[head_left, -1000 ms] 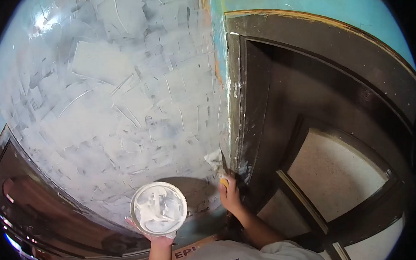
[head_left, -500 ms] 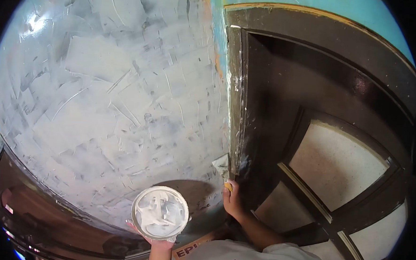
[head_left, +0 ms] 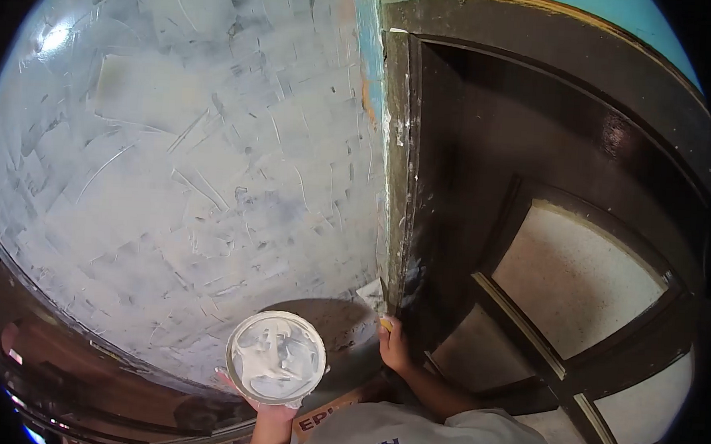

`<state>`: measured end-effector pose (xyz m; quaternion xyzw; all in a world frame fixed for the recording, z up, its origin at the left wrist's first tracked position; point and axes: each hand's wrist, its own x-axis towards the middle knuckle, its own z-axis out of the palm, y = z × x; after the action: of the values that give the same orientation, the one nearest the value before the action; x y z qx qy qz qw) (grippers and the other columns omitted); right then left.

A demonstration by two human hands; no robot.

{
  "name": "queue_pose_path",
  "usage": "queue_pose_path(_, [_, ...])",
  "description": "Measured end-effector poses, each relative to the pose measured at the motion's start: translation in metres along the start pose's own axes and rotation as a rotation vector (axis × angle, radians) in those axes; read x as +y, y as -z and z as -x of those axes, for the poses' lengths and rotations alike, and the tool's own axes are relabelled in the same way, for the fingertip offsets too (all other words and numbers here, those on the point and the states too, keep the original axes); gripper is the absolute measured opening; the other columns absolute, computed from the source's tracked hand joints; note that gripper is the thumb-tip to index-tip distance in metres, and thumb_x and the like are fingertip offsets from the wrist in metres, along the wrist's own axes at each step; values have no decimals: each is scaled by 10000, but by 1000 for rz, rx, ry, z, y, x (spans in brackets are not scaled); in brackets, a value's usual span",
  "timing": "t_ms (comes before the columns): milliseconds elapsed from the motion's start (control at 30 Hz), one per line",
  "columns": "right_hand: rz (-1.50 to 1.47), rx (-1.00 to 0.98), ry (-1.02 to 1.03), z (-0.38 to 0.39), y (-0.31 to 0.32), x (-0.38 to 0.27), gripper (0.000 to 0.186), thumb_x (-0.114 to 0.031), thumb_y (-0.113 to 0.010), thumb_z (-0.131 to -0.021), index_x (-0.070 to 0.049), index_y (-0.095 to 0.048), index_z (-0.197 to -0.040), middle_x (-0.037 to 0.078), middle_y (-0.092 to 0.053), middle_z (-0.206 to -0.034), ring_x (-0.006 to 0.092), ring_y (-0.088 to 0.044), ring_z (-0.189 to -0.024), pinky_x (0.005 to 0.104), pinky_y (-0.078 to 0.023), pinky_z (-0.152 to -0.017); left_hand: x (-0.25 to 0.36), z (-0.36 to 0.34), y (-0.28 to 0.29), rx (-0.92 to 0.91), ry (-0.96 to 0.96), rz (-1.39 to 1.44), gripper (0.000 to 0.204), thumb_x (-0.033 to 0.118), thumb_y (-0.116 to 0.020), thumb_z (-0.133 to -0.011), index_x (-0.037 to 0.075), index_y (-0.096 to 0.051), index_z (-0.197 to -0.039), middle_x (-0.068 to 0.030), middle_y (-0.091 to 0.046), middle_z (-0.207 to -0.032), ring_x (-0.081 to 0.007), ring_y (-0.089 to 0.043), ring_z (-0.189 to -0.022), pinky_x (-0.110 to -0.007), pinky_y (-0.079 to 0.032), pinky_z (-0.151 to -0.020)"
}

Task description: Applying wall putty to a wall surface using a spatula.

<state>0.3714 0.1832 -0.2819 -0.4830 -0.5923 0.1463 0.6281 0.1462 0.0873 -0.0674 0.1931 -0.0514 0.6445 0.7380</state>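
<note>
Plastered wall (head_left: 173, 172) | left hand (head_left: 269, 414) raised — fingers gripping tub (head_left: 276, 357) | right hand (head_left: 395, 349) — fingers clamped on scraper (head_left: 374, 297)

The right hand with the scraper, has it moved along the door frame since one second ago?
Yes. The right hand has slid down the door frame, and the scraper now sits nearer the frame's lower end, away from the blue wall strip above.

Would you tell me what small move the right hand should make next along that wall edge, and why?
Probably draw the putty knife in the right hand left across the wall, since its blade sits against the dark door frame, where bare grey shows beside it.
</note>
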Motion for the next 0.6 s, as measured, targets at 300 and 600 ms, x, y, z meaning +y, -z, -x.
queue_pose_path(300, [-16, 116, 319, -96, 5, -83, 392, -106, -610, -958, 26, -466, -1298, 243, -601, -1130, 397, -620, -984, 426, -503, -871, -11, -2, -3, -43, -42, -17, 910, 817, -342, -889, 223, -276, -1577, -96, -274, -1623, -391, -332, -1441, -669, -287, -1135])
queue_pose_path(600, [-431, -8, 594, -199, 6, -236, 314, -26, -554, -945, -32, -518, -1257, 197, -598, -1086, 361, -615, -858, 418, -511, -747, -3, 4, -2, -124, -98, -26, 904, 813, -336, -895, 222, -278, -1576, -92, -273, -1624, -386, -330, -1442, -658, -283, -1144])
